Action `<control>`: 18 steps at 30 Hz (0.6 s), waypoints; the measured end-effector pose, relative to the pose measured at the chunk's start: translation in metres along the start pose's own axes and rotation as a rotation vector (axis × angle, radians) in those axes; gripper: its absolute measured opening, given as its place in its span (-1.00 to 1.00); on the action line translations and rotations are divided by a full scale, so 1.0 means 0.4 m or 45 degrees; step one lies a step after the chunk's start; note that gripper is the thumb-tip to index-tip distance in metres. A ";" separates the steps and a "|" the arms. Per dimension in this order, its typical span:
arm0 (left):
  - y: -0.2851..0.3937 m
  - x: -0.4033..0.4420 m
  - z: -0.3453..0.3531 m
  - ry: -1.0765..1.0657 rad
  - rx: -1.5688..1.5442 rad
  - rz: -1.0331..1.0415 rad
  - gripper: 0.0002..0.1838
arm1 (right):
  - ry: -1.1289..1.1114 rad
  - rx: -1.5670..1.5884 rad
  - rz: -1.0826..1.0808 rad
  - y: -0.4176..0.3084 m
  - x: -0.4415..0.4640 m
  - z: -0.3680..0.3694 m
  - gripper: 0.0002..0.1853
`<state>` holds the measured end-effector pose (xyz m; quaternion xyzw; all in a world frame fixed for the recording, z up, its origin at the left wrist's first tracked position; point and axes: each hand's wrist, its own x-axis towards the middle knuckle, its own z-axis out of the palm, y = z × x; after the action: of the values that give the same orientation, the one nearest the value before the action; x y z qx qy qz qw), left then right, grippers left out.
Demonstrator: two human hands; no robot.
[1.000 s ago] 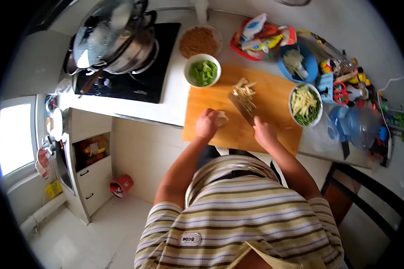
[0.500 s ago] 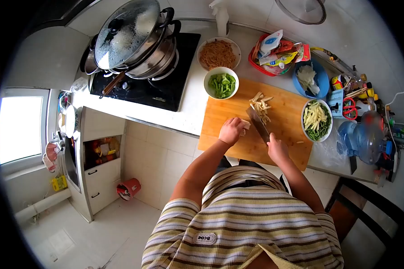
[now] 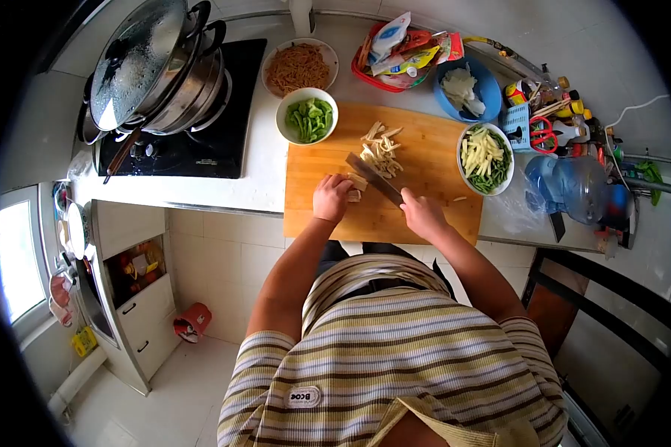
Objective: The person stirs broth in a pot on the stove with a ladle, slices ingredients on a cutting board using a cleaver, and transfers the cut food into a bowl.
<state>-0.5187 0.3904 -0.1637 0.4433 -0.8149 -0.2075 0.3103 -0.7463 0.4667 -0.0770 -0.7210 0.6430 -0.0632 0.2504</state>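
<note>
Where a gap showed a second ago, knife now adjoins pale pieces, seemingly readied for cutting: left hand gripping them, toward board's left edge; right hand clenched round knife.

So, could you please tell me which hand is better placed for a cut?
The right hand, I'd judge: it grips the knife, blade angled near the pale pieces that the left hand holds against the cutting board.
</note>
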 end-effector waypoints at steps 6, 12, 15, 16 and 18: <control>0.012 0.014 0.008 0.037 -0.021 -0.019 -0.92 | -0.182 -0.219 -0.094 -0.009 0.022 -0.036 -0.72; 0.006 0.013 0.023 -0.014 -0.003 -0.077 -0.92 | -0.224 -0.226 -0.112 -0.001 0.029 -0.043 -0.66; 0.001 0.016 0.028 -0.023 -0.018 -0.102 -0.93 | -0.266 -0.313 -0.099 -0.007 0.028 -0.049 -0.65; 0.002 0.016 0.029 -0.022 -0.018 -0.109 -0.93 | -0.272 -0.313 -0.102 -0.012 0.028 -0.052 -0.65; 0.001 0.015 0.033 0.005 -0.043 -0.103 -0.94 | -0.309 -0.380 -0.082 -0.025 0.031 -0.056 -0.62</control>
<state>-0.5304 0.3864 -0.1711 0.4710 -0.7922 -0.2327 0.3106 -0.7445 0.4491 -0.0558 -0.7726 0.5869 0.1121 0.2144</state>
